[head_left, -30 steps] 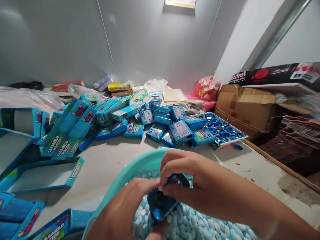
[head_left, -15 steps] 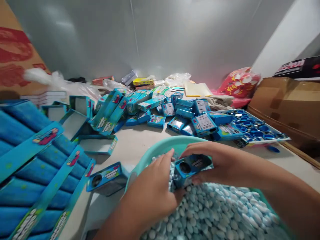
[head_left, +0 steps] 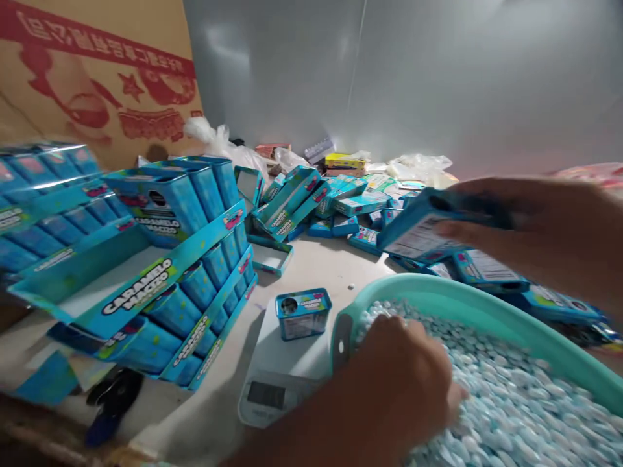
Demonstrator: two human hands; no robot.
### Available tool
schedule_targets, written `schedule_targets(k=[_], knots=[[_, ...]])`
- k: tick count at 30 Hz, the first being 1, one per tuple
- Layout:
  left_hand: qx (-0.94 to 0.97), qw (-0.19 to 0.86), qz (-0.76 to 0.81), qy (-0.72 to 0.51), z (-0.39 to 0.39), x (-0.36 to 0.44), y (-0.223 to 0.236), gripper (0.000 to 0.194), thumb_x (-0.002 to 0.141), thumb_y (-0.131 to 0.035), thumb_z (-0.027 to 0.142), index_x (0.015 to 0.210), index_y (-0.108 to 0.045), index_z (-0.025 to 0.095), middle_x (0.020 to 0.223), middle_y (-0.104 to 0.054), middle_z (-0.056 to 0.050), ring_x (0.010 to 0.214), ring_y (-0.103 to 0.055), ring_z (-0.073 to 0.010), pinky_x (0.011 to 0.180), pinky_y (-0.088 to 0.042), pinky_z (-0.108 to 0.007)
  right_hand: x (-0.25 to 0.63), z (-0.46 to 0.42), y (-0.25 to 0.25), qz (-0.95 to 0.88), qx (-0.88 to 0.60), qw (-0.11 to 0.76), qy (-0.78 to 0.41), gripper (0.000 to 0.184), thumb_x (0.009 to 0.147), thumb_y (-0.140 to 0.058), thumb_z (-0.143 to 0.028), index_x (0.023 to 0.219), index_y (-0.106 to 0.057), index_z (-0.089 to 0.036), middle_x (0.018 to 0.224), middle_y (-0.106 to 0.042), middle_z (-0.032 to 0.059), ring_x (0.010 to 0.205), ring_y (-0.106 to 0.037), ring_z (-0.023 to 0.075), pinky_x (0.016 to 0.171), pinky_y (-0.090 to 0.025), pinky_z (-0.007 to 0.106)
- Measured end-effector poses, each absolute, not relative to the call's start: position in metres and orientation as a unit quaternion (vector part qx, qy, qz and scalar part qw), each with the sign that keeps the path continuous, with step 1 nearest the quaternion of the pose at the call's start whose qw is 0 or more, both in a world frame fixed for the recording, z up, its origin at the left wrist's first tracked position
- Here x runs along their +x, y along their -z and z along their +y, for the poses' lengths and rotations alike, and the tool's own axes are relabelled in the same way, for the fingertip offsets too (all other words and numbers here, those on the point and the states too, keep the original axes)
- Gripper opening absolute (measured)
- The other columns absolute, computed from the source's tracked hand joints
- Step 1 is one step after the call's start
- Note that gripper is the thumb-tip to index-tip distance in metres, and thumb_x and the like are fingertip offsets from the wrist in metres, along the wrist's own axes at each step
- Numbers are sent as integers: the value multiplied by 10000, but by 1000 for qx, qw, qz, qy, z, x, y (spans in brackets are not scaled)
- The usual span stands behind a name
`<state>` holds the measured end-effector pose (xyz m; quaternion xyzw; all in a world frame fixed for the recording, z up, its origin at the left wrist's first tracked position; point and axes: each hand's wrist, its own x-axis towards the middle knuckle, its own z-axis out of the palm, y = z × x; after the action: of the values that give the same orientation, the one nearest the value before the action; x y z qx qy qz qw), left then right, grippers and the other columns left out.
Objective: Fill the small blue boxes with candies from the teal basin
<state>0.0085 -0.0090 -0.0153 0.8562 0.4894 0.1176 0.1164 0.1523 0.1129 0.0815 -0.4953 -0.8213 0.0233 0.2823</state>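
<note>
My right hand (head_left: pixel 535 224) is raised above the teal basin (head_left: pixel 467 305) and grips a small blue candy box (head_left: pixel 418 227), its white label side facing me. My left hand (head_left: pixel 403 383) rests down in the basin on the heap of pale blue candies (head_left: pixel 516 415); its fingers are curled and what they hold is hidden. Another small blue box (head_left: pixel 302 312) with a round hole in its top stands on a white digital scale (head_left: pixel 282 370) just left of the basin.
Stacked blue display trays (head_left: pixel 146 272) full of boxes stand at the left, before a brown carton (head_left: pixel 97 71). Several loose blue boxes (head_left: pixel 311 201) and plastic bags litter the table's far side by the grey wall. A dark object (head_left: pixel 111 399) lies at the near left edge.
The view has swung left. My right hand has lifted the blue box out of the basin, up and to the right. My left hand has let go of it and sunk into the candies.
</note>
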Motion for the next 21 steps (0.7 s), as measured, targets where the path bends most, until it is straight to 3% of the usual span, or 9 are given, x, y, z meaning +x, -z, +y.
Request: schedule_targets(k=[2, 4, 7, 10, 13, 17, 19, 21], knots=[[880, 154, 440, -93, -5, 13, 24, 498, 919, -543, 576, 920, -749, 123, 846, -731, -116, 810, -690, -274, 735, -549, -393, 108, 126, -67, -847, -471, 240, -51, 486, 768, -724, -648, 1075, -735, -272, 838, -714, 42, 716, -635, 245, 614, -469, 365], [896, 220, 378, -76, -3, 15, 32, 509, 849, -572, 637, 887, -755, 164, 808, -730, -111, 670, -667, -243, 563, -501, -348, 76, 142, -42, -873, -444, 171, -108, 463, 803, -713, -576, 1118, -736, -237, 843, -725, 46, 703, -642, 234, 619, -476, 351], [901, 234, 333, -150, -6, 11, 34, 322, 851, -620, 489, 737, -717, 204, 723, -717, -71, 526, -595, -168, 433, -378, -298, 52, 166, 1, -907, -377, 92, -167, 503, 812, -701, -550, 1179, -721, -205, 934, -748, 72, 783, -674, 267, 655, -499, 348], [896, 210, 365, -138, -11, 4, 25, 285, 868, -670, 414, 692, -712, 194, 684, -718, -47, 540, -608, -170, 445, -385, -319, 45, 182, 29, -926, -326, 29, -190, 530, 841, -677, -521, 1231, -693, -162, 1012, -745, 109, 859, -687, 287, 706, -525, 358], [897, 191, 380, -124, -12, 1, 17, 268, 868, -713, 419, 744, -757, 186, 713, -741, -49, 583, -641, -174, 471, -425, -337, 44, 180, 33, -929, -320, 22, -186, 550, 873, -651, -498, 1281, -651, -129, 1128, -721, 157, 937, -693, 308, 769, -544, 390], [892, 217, 384, -99, -4, 5, 18, 296, 849, -688, 462, 687, -730, 218, 632, -718, -45, 480, -607, -168, 444, -414, -330, 62, 139, 3, -958, -270, 93, -11, 485, 964, -538, -384, 1382, -568, -140, 1381, -599, 202, 1148, -626, 374, 926, -500, 511], [886, 238, 392, -66, -3, 7, 17, 343, 848, -689, 515, 690, -722, 211, 614, -716, -54, 500, -643, -201, 472, -449, -322, 81, 108, -21, -965, -235, 101, 60, 366, 999, -462, -309, 1282, -635, -157, 1298, -656, 169, 1163, -616, 365, 956, -474, 521], [884, 207, 407, -103, -4, 7, 13, 351, 862, -695, 518, 759, -736, 185, 686, -748, -78, 644, -715, -259, 590, -521, -341, 101, 80, -42, -967, -237, 82, 51, 308, 999, -440, -280, 1142, -696, -185, 1144, -712, 139, 1013, -667, 313, 848, -504, 450]])
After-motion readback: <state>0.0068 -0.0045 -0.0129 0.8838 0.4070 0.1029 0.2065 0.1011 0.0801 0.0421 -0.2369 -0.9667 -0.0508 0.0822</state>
